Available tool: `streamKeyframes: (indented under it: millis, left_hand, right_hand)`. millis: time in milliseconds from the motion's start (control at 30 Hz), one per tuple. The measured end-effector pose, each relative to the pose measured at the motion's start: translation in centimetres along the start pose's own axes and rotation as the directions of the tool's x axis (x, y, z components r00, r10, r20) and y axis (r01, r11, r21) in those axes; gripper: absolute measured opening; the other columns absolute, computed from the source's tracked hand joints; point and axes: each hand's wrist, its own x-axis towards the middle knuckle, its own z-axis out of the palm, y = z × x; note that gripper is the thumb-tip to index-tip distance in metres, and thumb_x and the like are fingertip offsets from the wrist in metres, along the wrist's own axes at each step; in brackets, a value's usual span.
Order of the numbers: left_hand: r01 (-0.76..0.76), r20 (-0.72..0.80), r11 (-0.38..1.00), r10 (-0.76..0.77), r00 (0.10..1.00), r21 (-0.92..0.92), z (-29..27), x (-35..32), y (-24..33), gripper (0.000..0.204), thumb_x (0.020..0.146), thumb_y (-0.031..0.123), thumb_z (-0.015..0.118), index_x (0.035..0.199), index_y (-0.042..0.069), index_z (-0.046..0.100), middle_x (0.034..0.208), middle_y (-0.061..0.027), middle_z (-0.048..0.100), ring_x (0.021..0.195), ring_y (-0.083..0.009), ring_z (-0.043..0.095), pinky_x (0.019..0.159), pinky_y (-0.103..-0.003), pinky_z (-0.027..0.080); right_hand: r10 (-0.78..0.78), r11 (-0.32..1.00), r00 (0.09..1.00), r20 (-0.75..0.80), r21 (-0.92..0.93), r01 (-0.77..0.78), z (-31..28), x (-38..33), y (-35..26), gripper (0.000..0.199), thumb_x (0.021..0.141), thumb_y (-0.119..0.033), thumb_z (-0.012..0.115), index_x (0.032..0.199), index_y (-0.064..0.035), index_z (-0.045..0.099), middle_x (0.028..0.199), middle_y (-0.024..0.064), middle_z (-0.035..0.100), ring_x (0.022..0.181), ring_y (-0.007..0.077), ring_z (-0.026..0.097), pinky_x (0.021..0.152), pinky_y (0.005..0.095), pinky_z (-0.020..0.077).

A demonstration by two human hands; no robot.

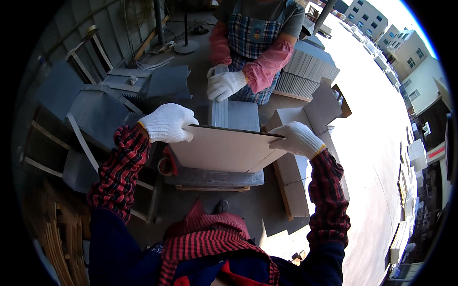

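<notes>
A white cardboard sheet [214, 150] with a dark top edge stands tilted in front of me, a crease near its right end. My left hand [169, 124], in a white knit glove, is closed on its upper left corner. At the upper right corner, my gloved right hand [298, 138] pinches the same edge. Below and behind the sheet is a low grey platform [214, 178]; a flat grey slab [242, 114] lies beyond. Across from me, a co-worker's gloved hands [225, 86] rest on a stack of narrow grey strips [219, 114].
A red tape dispenser [168, 164] sits left of the platform. White cartons [291, 178] stand at the right, with stacked grey panels [305, 71] behind them. Grey sheets and metal frames [86, 143] crowd the left side. A round-based stand [186, 46] is at the back.
</notes>
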Motion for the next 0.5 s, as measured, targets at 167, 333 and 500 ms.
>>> streamKeyframes:
  millis: [167, 333, 500]
  left_hand:
    - [0.089, 0.002, 0.993, -0.089, 0.996, -0.072, -0.1, 0.8, 0.0, 0.038, 0.074, 0.037, 0.068, 0.093, 0.004, 0.075, 0.088, -0.0195, 0.068, 0.086, -0.0394, 0.067, 0.078, -0.046, 0.053]
    - [0.185, 0.053, 0.961, -0.178, 0.983, -0.207, -0.1, 1.9, -0.9, 0.054, 0.078, 0.026, 0.068, 0.13, 0.012, 0.066, 0.113, -0.0182, 0.071, 0.104, -0.0374, 0.067, 0.094, -0.041, 0.053]
    - [0.053, -0.069, 0.973, -0.07, 0.995, -0.226, 2.6, 1.2, -1.8, 0.043, 0.087, 0.006, 0.066, 0.129, 0.009, 0.066, 0.129, -0.0126, 0.067, 0.113, -0.0341, 0.066, 0.096, -0.038, 0.054]
  right_hand:
    - [-0.058, 0.996, 0.998, -0.002, -0.062, 0.058, -0.5, 2.8, 1.0, 0.044, 0.078, -0.04, 0.074, 0.109, -0.008, 0.077, 0.088, 0.0167, 0.074, 0.077, 0.0331, 0.07, 0.073, 0.0401, 0.0569]
    - [0.068, 0.988, 0.997, 0.037, -0.139, -0.062, -0.6, 4.7, 0.3, 0.039, 0.083, -0.041, 0.069, 0.108, -0.0127, 0.077, 0.087, 0.0164, 0.073, 0.08, 0.0323, 0.071, 0.075, 0.0419, 0.0565]
    - [-0.122, 0.973, 0.902, -0.414, -0.228, 0.027, 5.8, 3.6, 0.1, 0.033, 0.087, -0.018, 0.066, 0.12, -0.0198, 0.071, 0.109, 0.0057, 0.074, 0.097, 0.0247, 0.071, 0.085, 0.0381, 0.0565]
